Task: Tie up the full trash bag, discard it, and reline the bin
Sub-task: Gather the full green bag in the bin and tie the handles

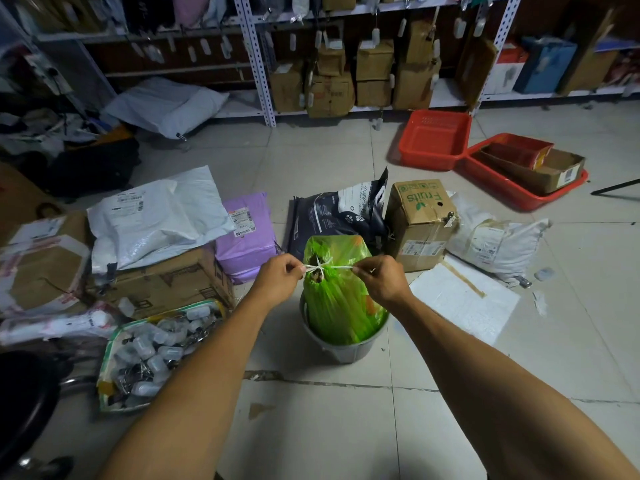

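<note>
Grey plastic round bin (341,348) stands nearest us on the tiled floor (329,427), and the full translucent green trash bag (341,299) still sits in it, neck gathered above the rim. We have our left hand (277,277) and right hand (379,278) pulling apart — each grip closed in a pinch on one end of the thin white drawstring (320,268), which crosses in a knot at the bag's mouth. We judge the risk is here: pull too hard and the string may snap or tear the thin film; too little, and a loose knot slips on lifting. Beyond stand a brown "Fruits" cardboard box (420,221) and red plastic trays (434,138).
</note>
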Available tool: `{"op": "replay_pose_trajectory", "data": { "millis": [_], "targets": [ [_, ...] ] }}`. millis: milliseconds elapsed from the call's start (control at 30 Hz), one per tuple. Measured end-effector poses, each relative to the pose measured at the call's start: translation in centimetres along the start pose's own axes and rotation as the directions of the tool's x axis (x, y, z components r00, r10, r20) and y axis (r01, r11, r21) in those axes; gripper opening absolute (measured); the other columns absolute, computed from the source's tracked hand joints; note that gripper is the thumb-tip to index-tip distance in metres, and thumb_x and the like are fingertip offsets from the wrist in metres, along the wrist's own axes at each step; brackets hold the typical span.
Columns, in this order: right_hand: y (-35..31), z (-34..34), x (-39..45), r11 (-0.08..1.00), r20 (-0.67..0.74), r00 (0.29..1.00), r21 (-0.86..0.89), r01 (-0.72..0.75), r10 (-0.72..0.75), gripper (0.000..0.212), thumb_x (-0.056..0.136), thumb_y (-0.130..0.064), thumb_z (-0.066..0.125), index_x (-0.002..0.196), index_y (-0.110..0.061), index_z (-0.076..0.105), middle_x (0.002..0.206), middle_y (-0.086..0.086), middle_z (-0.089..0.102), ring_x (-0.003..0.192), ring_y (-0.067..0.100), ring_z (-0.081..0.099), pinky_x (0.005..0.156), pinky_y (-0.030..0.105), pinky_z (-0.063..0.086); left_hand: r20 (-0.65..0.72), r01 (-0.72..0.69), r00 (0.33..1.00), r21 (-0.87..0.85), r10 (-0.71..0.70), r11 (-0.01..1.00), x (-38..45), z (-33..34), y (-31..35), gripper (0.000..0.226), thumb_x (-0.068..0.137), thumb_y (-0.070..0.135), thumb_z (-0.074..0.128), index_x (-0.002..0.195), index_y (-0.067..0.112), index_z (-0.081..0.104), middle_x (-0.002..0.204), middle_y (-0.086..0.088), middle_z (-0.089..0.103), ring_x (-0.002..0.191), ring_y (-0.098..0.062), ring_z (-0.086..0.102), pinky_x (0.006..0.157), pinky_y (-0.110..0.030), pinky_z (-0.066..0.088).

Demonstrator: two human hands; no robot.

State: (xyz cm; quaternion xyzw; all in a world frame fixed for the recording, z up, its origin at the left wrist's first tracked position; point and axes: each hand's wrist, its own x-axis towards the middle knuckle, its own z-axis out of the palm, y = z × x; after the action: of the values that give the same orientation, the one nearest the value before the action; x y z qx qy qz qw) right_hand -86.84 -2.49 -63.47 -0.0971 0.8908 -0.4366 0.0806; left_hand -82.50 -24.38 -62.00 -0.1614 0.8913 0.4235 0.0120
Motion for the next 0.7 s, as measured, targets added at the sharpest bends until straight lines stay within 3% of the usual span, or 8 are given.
{"op": "replay_pose_trajectory", "data": {
  "millis": [100,200,267,367,467,567,700],
  "targets": [
    [-0.2,-0.2,0.3,0.998,0.075,0.996,0.008,-0.057,0.056,0.022,0.086,-0.022,0.071,0.105,-0.012,0.074,0.104,0.008,0.074,0.095,0.02,0.067,0.085,0.042,0.056,0.011,0.079,0.997,-0.171,-0.078,0.982,-0.1,0.3,0.0,0.01,0.091,0.016,0.063,0.081,0.018,0.066,0.085,-0.008,0.071,0.088,-0.03,0.07,0.081,-0.045,0.059],
    [-0.6,-0.3,0.2,0.992,0.154,0.982,0.044,-0.119,0.111,0.042,0.08,-0.023,0.075,0.121,-0.015,0.066,0.116,0.011,0.069,0.105,0.025,0.065,0.093,0.043,0.053,0.02,0.113,0.994,-0.296,-0.112,0.948,-0.7,0.5,0.5,0.012,0.093,0.012,0.06,0.083,0.016,0.065,0.088,-0.007,0.068,0.087,-0.022,0.067,0.075,-0.034,0.058],
    [-1.2,-0.1,0.1,0.999,0.136,0.99,-0.031,-0.044,0.047,0.044,0.081,-0.025,0.07,0.124,-0.018,0.063,0.122,0.007,0.067,0.109,0.025,0.064,0.094,0.039,0.052,0.028,0.121,0.993,-0.354,-0.119,0.927,-0.9,0.6,0.9,0.012,0.093,0.01,0.06,0.082,0.015,0.064,0.087,-0.005,0.067,0.084,-0.018,0.066,0.07,-0.028,0.055],
    [-2.7,0.6,0.2,0.966,0.053,0.99,-0.22,0.138,-0.129,0.036,0.083,-0.03,0.062,0.118,-0.022,0.066,0.118,0.006,0.068,0.107,0.026,0.062,0.087,0.034,0.049,0.042,0.122,0.993,-0.377,-0.115,0.918,-1.0,0.8,1.3,0.013,0.092,0.01,0.061,0.082,0.017,0.064,0.086,-0.004,0.067,0.081,-0.015,0.065,0.068,-0.026,0.053],
    [-4.4,1.3,0.7,0.941,0.123,0.97,-0.245,0.233,-0.208,0.032,0.087,-0.039,0.06,0.114,-0.022,0.067,0.109,0.007,0.065,0.098,0.024,0.06,0.075,0.031,0.044,0.037,0.101,0.995,-0.37,-0.094,0.924,-1.0,0.9,1.6,0.014,0.091,0.01,0.062,0.08,0.019,0.065,0.089,-0.007,0.069,0.084,-0.017,0.067,0.069,-0.027,0.053],
    [-4.9,2.3,1.1,0.906,0.227,0.949,-0.315,0.282,-0.217,0.032,0.087,-0.04,0.06,0.113,-0.024,0.068,0.105,0.011,0.065,0.099,0.027,0.059,0.073,0.031,0.043,0.03,0.101,0.995,-0.373,-0.097,0.922,-1.0,0.8,1.6,0.015,0.09,0.011,0.063,0.079,0.02,0.064,0.089,-0.007,0.07,0.083,-0.017,0.067,0.072,-0.029,0.055],
    [-5.3,3.2,1.4,0.918,0.221,0.964,-0.331,0.218,-0.15,0.034,0.082,-0.048,0.057,0.105,-0.026,0.07,0.106,0.01,0.066,0.094,0.03,0.063,0.068,0.03,0.041,0.011,0.104,0.994,-0.38,-0.108,0.919,-1.0,0.6,1.0,0.016,0.089,0.01,0.064,0.076,0.02,0.065,0.085,-0.007,0.069,0.08,-0.019,0.066,0.078,-0.036,0.056]
  ]
}}
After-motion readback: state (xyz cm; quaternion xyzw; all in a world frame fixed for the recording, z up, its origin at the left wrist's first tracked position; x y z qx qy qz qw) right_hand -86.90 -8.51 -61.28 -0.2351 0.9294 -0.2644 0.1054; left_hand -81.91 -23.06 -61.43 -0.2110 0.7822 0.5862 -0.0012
